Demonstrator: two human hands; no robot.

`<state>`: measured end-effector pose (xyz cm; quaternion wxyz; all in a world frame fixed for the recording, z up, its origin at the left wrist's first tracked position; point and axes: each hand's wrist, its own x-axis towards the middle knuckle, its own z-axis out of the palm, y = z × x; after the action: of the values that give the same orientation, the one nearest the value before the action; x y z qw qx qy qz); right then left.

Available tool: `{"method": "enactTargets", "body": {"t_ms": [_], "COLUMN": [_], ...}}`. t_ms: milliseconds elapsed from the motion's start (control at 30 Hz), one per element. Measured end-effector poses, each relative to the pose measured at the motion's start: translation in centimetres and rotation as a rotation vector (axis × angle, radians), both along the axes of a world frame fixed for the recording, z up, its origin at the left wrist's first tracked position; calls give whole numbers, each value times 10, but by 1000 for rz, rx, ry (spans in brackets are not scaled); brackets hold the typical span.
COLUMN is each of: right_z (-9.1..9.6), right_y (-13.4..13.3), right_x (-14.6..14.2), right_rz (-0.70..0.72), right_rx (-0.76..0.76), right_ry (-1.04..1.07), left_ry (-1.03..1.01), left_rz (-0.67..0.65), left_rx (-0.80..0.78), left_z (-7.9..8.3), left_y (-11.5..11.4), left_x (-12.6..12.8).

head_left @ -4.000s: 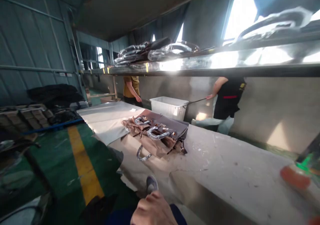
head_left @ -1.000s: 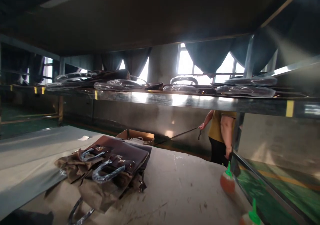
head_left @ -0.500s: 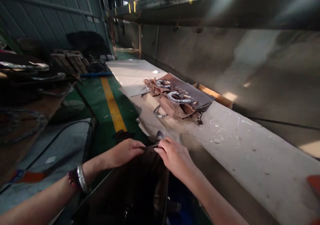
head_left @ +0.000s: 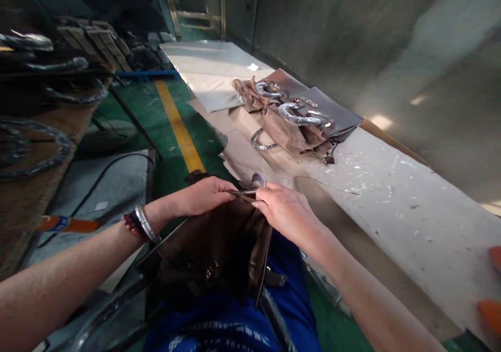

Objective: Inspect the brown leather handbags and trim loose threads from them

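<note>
The one view looks out from the person's head, facing forward and steeply down, close enough that the blue clothing point(head_left: 235, 323) fills the bottom edge and the forearms point(head_left: 72, 279) enter from the left and lower right. The left hand point(head_left: 207, 195) and right hand point(head_left: 285, 209) sit near the lens at mid-frame, while the table point(head_left: 410, 221) recedes ahead, the wall point(head_left: 332, 39) lying farther off beyond it.

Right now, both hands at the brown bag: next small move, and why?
I'd probably ease the right hand slightly outward along the far edge of the brown bag, the left hand holding: both pinch that edge close together, and the material is creased below the right.
</note>
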<state>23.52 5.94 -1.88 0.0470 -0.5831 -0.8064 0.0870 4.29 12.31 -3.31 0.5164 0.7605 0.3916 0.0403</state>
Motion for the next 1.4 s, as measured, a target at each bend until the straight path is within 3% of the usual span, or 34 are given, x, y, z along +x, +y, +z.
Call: {"method": "enactTargets", "body": {"t_ms": [300,500,933,1100,1400], "right_z": [-10,-4,-7,-2,0], "right_y": [-5,-7,-8,-11,-11], "right_x": [-9,-12,-4,-5,-4], "right_rz": [-71,-82,-184,-202,-184], "right_rx": [105,39,84,41,-37], "right_ry": [10,4,-16,-29,-28], "left_ry": [-13,1,54,20,128], "left_rz": [-9,-30,-2,-57,-14], "left_rx": [28,30,-66,-7,93], "left_z": [-3,1,4,0,1], "left_y": [2,-1,-10,-11,-13], "left_x": [-2,1,5,8,17]}}
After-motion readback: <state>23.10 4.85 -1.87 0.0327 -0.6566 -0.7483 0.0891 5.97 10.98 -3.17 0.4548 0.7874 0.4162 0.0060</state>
